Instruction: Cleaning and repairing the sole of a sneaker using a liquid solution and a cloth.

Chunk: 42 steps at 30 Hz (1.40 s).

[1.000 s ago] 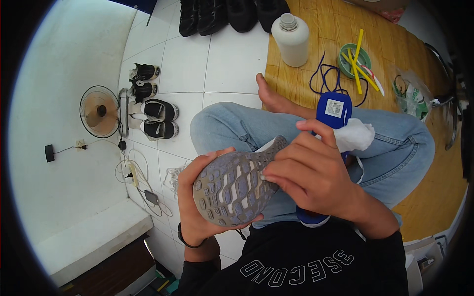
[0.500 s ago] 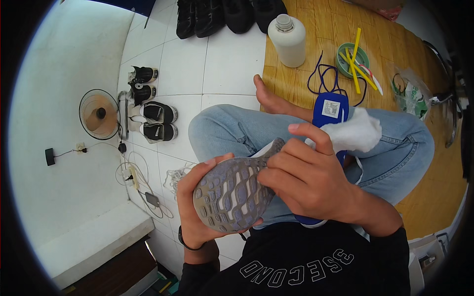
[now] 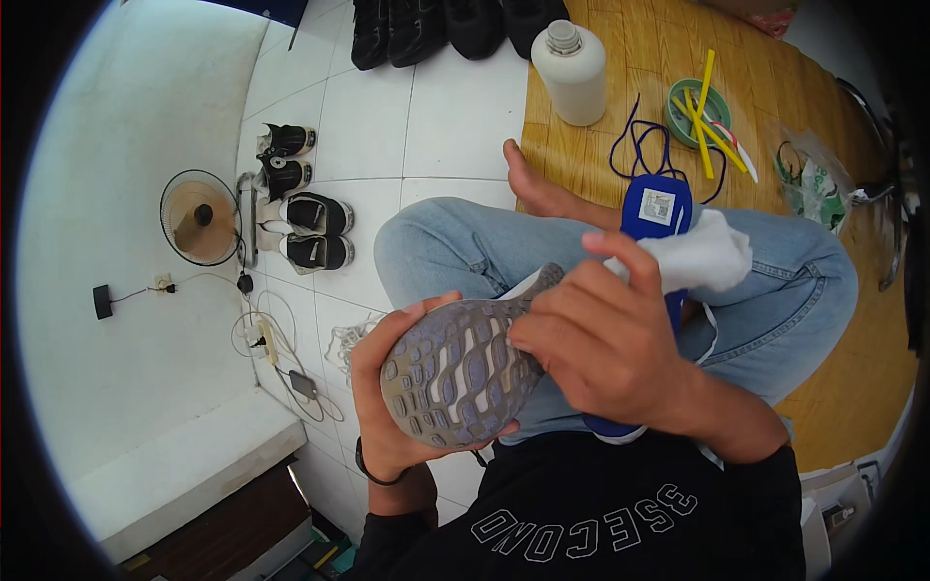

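Observation:
My left hand (image 3: pixel 376 363) is closed round the toe end of a shoe (image 3: pixel 450 378), whose worn grey-purple sole faces up. Over the middle of that sole, my right hand (image 3: pixel 605 334) has its fingers curled and their tips against the sole's edge. A bunched white cloth (image 3: pixel 712 254) comes out behind the right index finger, apparently gripped in that hand; the grip itself is hidden. Beneath the right hand and cloth, across my lap, lies a blue shoe (image 3: pixel 635 205) with a white label, partly covered. Dark blue laces (image 3: pixel 639 145) trail beyond it on the floor.
A white bottle (image 3: pixel 572 77) and a green bowl (image 3: pixel 719 102) with yellow strips across it stand ahead on the wood-look floor. A plastic bag (image 3: pixel 814 189) lies right. Left are pairs of black shoes (image 3: pixel 315 232), a fan (image 3: pixel 201 218) and a power strip with cables (image 3: pixel 268 339).
The right hand has shifted slightly along the sole, and the white cloth has changed shape a little. Both hands keep their hold; the whole view has moved slightly.

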Motion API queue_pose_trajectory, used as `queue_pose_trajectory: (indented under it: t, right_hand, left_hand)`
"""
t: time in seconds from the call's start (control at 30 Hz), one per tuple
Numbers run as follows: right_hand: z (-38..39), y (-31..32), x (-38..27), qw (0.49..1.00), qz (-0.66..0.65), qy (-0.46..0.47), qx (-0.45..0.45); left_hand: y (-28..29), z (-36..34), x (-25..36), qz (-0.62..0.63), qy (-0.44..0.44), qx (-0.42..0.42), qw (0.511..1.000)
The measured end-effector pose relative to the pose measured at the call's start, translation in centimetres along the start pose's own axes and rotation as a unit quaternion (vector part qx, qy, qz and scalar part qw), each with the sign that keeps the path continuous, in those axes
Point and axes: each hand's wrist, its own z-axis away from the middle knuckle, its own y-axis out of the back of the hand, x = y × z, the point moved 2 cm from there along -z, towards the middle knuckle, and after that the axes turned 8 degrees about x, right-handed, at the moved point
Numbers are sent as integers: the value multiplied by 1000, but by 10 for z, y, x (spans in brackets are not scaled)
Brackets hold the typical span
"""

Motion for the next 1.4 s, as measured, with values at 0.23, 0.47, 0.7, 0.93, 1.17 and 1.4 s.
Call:
queue_pose_trajectory:
  t: [0.23, 0.47, 0.7, 0.93, 1.17, 1.4]
  right_hand:
    - [-9, 10, 11, 999, -24, 25, -32]
    - [-5, 10, 12, 996, -81, -2, -24]
    - [-4, 9, 4, 995, -95, 2, -18]
    - [-5, 12, -3, 997, -67, 5, -29]
    - [-2, 14, -7, 997, -72, 20, -36]
    - [-7, 20, -9, 994, -60, 47, -72]
  left_hand:
    - [-3, -1, -2, 57, -27, -9, 998]
    - [0, 0, -5, 48, -17, -16, 999]
    - [-4, -4, -7, 60, -27, -13, 998]
    - [-3, -2, -12, 67, -32, -6, 997]
    - [-4, -3, -8, 58, -30, -14, 998]
    - [-3, -3, -7, 31, -22, -16, 999]
